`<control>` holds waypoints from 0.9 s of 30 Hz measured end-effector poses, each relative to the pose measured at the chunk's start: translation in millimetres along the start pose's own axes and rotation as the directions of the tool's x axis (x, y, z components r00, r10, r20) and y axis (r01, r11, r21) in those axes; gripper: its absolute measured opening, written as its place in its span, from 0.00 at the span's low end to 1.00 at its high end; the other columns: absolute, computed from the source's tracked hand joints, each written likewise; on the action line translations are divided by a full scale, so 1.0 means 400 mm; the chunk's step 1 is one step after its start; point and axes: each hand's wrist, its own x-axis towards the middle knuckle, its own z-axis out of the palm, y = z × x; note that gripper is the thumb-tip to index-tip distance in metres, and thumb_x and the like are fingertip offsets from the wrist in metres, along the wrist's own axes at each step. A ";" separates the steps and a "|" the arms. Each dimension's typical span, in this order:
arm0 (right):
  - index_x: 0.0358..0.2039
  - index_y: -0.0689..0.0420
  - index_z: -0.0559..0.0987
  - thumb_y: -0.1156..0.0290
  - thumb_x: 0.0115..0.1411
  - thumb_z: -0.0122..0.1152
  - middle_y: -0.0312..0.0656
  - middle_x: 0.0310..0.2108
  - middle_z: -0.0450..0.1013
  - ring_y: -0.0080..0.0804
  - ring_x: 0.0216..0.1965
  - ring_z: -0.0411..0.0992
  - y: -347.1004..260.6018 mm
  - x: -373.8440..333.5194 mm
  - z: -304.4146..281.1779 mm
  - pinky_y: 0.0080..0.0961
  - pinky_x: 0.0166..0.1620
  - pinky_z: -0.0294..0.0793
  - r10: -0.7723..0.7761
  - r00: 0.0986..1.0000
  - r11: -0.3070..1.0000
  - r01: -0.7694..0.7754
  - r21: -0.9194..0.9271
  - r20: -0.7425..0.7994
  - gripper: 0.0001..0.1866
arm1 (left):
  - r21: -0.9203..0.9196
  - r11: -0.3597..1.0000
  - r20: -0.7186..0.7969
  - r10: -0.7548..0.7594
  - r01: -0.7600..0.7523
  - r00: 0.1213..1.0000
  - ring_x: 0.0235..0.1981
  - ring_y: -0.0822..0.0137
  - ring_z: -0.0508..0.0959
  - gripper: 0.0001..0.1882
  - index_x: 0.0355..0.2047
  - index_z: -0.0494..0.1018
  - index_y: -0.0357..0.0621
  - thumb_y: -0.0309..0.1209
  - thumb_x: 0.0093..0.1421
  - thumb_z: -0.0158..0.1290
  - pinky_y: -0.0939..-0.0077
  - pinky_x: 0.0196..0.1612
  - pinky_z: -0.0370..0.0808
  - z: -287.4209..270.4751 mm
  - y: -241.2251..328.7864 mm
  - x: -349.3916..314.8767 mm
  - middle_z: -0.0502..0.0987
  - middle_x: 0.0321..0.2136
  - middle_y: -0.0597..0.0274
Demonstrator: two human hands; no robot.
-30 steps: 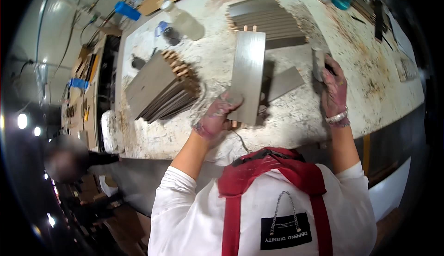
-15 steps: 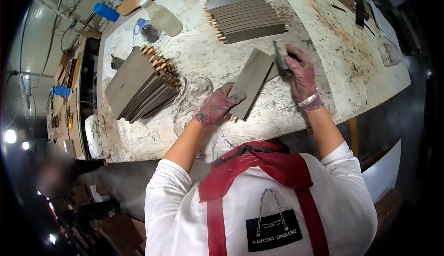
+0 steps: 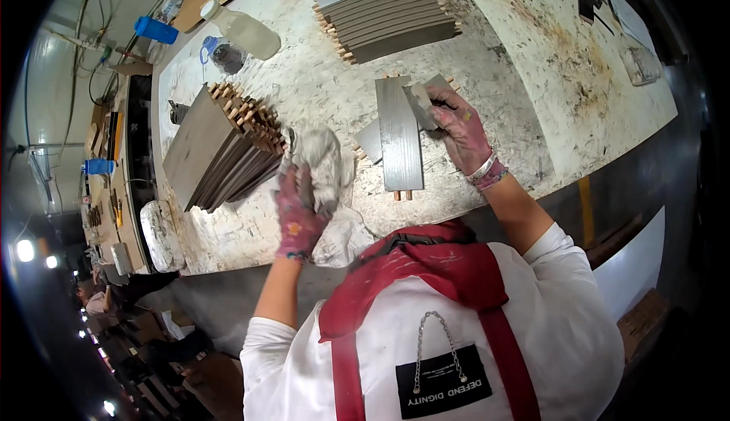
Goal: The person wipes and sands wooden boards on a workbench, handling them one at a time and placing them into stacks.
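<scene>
A grey wooden board (image 3: 399, 144) with short pegs at its ends lies in front of me, crossed over a second grey board (image 3: 370, 141). My right hand (image 3: 465, 134), in a stained pink glove, is closed around a flat greyish pad (image 3: 420, 106) at the upper board's right edge. My left hand (image 3: 298, 219), gloved alike, rests against a crumpled whitish rag (image 3: 315, 156), fingers stretched out. Left of the rag leans a stack of grey boards (image 3: 199, 147), with many pegs sticking out.
Farther back lies a row of similar boards (image 3: 388, 14). A capped clear bottle (image 3: 243, 32), a small bottle with a blue loop (image 3: 224, 55) and a blue bottle (image 3: 156, 30) stand at back left. A wrapped white bundle (image 3: 160, 236) sits at the table's left edge.
My left hand has let go of the board and moved left to the rag. The board now lies down, turned more upright in view. The pad has come down to its edge.
</scene>
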 end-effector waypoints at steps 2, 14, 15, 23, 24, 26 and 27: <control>0.55 0.66 0.72 0.71 0.62 0.63 0.44 0.50 0.73 0.29 0.48 0.73 -0.020 -0.020 0.013 0.24 0.52 0.73 0.073 0.990 0.996 -0.066 -0.059 0.125 0.23 | -0.026 1.000 -0.065 0.007 -0.008 0.998 0.55 0.39 0.68 0.32 0.59 0.69 0.46 0.34 0.52 0.62 0.47 0.55 0.67 0.024 -0.017 -0.019 0.67 0.57 0.43; 0.50 0.59 0.77 0.62 0.57 0.64 0.45 0.49 0.73 0.42 0.54 0.70 0.016 -0.040 0.025 0.35 0.60 0.66 0.253 0.648 0.802 0.275 -0.531 0.718 0.22 | -0.135 0.786 0.084 0.616 -0.603 0.784 0.68 0.39 0.55 0.29 0.48 0.71 0.35 0.36 0.48 0.66 0.51 0.69 0.57 -0.017 0.281 0.383 0.57 0.67 0.44; 0.50 0.58 0.77 0.61 0.57 0.64 0.45 0.49 0.73 0.42 0.54 0.70 0.016 -0.032 0.024 0.35 0.60 0.66 0.248 0.639 0.816 0.266 -0.512 0.728 0.22 | -0.181 0.728 -0.056 0.663 -0.661 0.746 0.67 0.39 0.57 0.32 0.50 0.69 0.35 0.37 0.47 0.66 0.52 0.68 0.58 0.046 0.250 0.400 0.57 0.66 0.42; 0.50 0.58 0.77 0.59 0.58 0.64 0.45 0.48 0.73 0.41 0.52 0.71 0.012 -0.023 0.009 0.33 0.58 0.67 0.270 0.660 0.818 0.226 -0.529 0.701 0.23 | -0.291 0.739 -0.229 0.562 -0.607 0.795 0.53 0.40 0.68 0.35 0.54 0.68 0.36 0.39 0.49 0.66 0.51 0.58 0.67 0.100 0.255 0.432 0.69 0.53 0.41; 0.50 0.58 0.77 0.58 0.58 0.64 0.45 0.48 0.73 0.40 0.52 0.71 0.012 -0.025 0.010 0.33 0.57 0.67 0.269 0.665 0.821 0.220 -0.527 0.697 0.23 | -0.261 0.765 -0.247 0.537 -0.589 0.807 0.53 0.40 0.69 0.35 0.55 0.67 0.37 0.38 0.49 0.65 0.52 0.57 0.67 0.109 0.251 0.432 0.69 0.53 0.40; 0.50 0.58 0.77 0.59 0.57 0.65 0.44 0.47 0.73 0.39 0.51 0.72 0.007 -0.024 0.013 0.32 0.56 0.69 0.288 0.673 0.813 0.203 -0.545 0.681 0.23 | -0.200 0.813 -0.287 0.485 -0.547 0.826 0.52 0.41 0.70 0.36 0.57 0.65 0.38 0.36 0.49 0.65 0.53 0.56 0.68 0.131 0.242 0.434 0.69 0.51 0.40; 0.50 0.58 0.77 0.59 0.57 0.65 0.44 0.47 0.73 0.39 0.50 0.72 0.005 -0.023 0.014 0.31 0.56 0.69 0.298 0.677 0.809 0.196 -0.554 0.673 0.23 | -0.291 0.845 -0.255 0.383 -0.448 0.888 0.51 0.40 0.70 0.36 0.58 0.65 0.38 0.33 0.50 0.64 0.54 0.55 0.69 0.134 0.240 0.436 0.69 0.51 0.39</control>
